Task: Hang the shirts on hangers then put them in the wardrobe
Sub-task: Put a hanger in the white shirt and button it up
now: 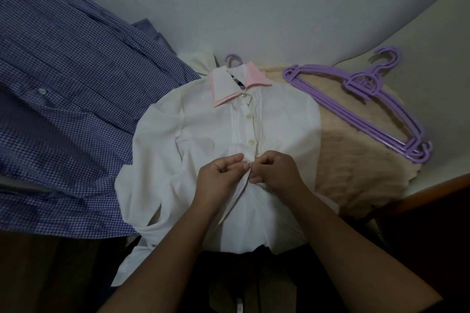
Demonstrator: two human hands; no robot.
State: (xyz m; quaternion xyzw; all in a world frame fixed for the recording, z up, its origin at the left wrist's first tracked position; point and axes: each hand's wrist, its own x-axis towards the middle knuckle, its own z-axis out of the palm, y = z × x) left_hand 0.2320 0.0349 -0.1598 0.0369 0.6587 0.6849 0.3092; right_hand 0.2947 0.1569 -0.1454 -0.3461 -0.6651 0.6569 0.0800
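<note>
A white shirt (pixel 203 124) with a pink-lined collar lies face up in the middle, its upper buttons done up. A purple hanger hook (pixel 232 58) pokes out above its collar. My left hand (pixel 221 173) and my right hand (pixel 274 169) meet at the shirt's front placket, just below the lowest fastened button. Each pinches an edge of the white fabric there. A blue checked shirt (pixel 63 109) is spread out on the left. A stack of purple hangers (pixel 361 99) lies on the right.
A beige fluffy cloth (pixel 356 160) lies under the white shirt and the hangers. A brown wooden edge (pixel 432 193) runs along the lower right. Behind everything is a pale wall (pixel 241 2). The floor below is dark.
</note>
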